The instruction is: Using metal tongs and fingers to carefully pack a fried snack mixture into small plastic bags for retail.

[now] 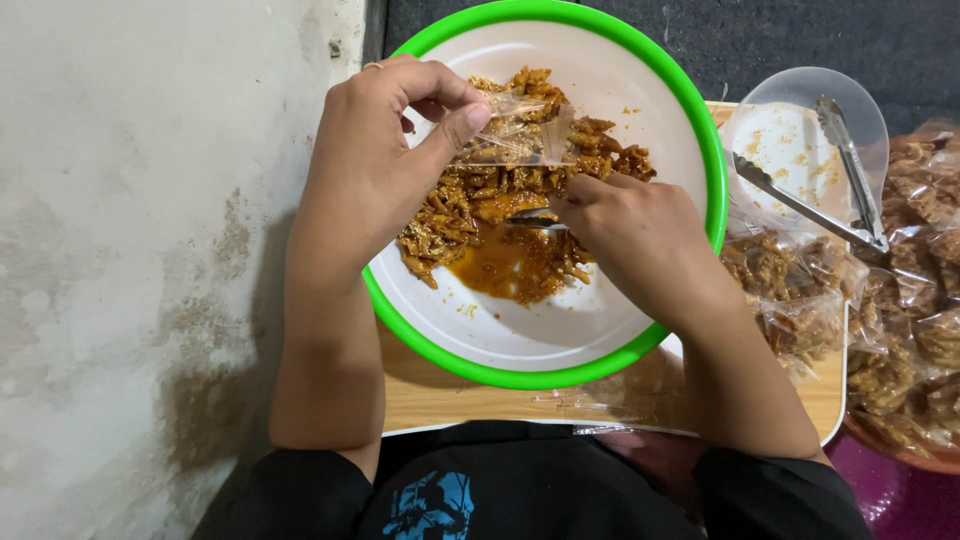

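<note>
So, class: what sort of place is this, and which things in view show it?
Probably a home snack-packing spot on the floor: a green-rimmed bowl of sauced snack, filled clear packets, and metal tongs on a wooden tray.

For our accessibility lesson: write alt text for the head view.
A left hand holds a small clear bag open over a green-rimmed bowl of saucy brown snack pieces; the right hand works a utensil in them. Filled bags and tongs lie right.

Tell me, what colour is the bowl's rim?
Bright green, around a white bowl; the head view shows it best.
</note>
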